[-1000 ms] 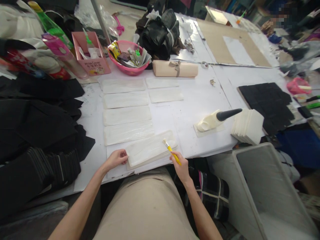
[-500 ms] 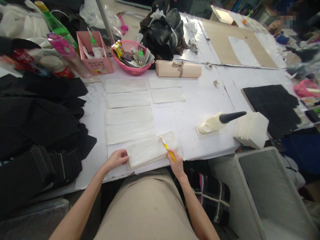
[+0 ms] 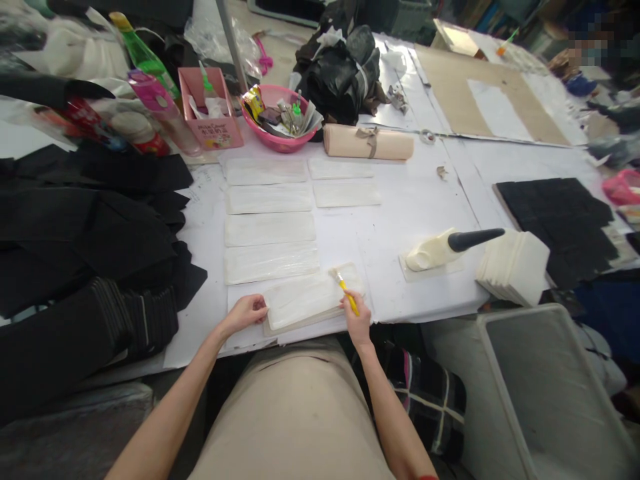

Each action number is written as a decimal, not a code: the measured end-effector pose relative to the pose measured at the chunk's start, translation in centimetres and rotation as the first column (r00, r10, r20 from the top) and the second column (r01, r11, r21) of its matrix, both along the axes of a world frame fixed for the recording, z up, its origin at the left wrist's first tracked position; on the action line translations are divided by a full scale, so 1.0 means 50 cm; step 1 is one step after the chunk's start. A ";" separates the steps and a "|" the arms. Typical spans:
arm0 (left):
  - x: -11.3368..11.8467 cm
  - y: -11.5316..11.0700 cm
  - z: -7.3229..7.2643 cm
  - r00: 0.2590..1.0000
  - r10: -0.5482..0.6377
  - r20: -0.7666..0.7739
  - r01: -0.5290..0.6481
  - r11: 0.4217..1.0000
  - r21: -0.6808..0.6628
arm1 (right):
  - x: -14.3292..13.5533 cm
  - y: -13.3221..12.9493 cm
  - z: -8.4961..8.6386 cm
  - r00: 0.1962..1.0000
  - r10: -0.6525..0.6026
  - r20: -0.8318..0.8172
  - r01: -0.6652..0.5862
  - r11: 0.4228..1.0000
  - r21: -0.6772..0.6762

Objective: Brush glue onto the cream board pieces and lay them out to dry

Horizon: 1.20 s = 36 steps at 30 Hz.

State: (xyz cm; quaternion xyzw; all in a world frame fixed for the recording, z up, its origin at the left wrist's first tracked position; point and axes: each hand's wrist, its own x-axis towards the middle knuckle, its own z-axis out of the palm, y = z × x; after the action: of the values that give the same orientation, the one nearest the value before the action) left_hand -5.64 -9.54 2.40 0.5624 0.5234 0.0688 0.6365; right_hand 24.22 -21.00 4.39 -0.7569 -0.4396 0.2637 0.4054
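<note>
A small stack of pale rectangular pieces [image 3: 305,299] lies slightly tilted at the table's front edge. My left hand [image 3: 246,313] pinches the left end of the top piece. In my right hand [image 3: 357,319] is a yellow-handled brush [image 3: 349,296], its bristles over the right part of that piece. Similar pale strips [image 3: 270,230] lie in two columns beyond the stack. To the right, a cream bottle with a long dark nozzle [image 3: 433,251] lies on a small pale sheet.
Black cut pieces [image 3: 80,227] are piled on the left. A pink basket [image 3: 280,142], a pink box [image 3: 215,131] and a beige roll [image 3: 390,144] stand behind. White pieces [image 3: 513,267] and a black stack [image 3: 555,227] are right, above a grey bin [image 3: 520,313].
The whole view has shifted, so the table's things appear further right. The brush tip is a little nearer the right end of the top piece. Both hands keep their hold.
</note>
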 end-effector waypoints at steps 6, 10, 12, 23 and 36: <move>0.005 0.002 0.010 0.999 0.036 0.018 -0.035 0.999 -0.025 | -0.027 -0.018 0.023 0.988 0.008 0.156 -0.011 1.000 0.020; 0.004 0.002 0.008 0.999 0.027 0.020 -0.026 0.999 -0.021 | -0.134 -0.027 0.036 0.916 0.393 -0.081 -0.393 0.919 0.018; 0.003 0.001 0.005 0.999 0.020 0.026 -0.020 1.000 -0.016 | -0.158 -0.034 0.030 0.876 0.454 -0.163 -0.460 0.888 -0.003; -0.003 0.000 -0.004 1.000 0.002 0.024 -0.002 1.000 -0.017 | 0.040 -0.116 0.028 0.978 -0.196 0.065 0.197 0.980 -0.002; -0.007 -0.012 0.018 1.000 -0.012 -0.004 0.012 0.999 0.038 | 0.029 -0.147 0.062 0.965 -0.159 0.207 0.159 0.987 0.014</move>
State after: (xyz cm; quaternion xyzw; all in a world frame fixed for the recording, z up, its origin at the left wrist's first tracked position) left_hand -6.01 -10.13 3.30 0.5777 0.5196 0.0739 0.6252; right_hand 25.66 -28.32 7.50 -0.8136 -0.4171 0.1505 0.3761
